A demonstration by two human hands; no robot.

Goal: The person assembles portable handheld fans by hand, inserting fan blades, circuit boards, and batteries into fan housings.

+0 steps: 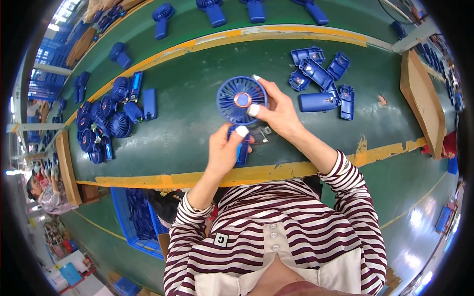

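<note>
A blue handheld fan (228, 104) with a round slotted grille and an orange-ringed centre is held over the green bench. My right hand (276, 108) is closed on the round head, thumb on the front near the hub. Below it, my left hand (224, 148) grips the blue handle (242, 154), its thumb pressed on the upper end. White covers sit on several of my fingertips. Beside the handle lie small clear and thin dark bits (263, 133), too blurred to name. How head and handle join is partly hidden by my fingers.
Blue fan heads and handle parts are piled (101, 118) at the left. Several open handle shells (318, 74) lie at the right. Assembled fans (215, 14) line the strip beyond the yellow ledge. Cardboard edges (422, 101) bound the bench; a blue crate (133, 217) stands below.
</note>
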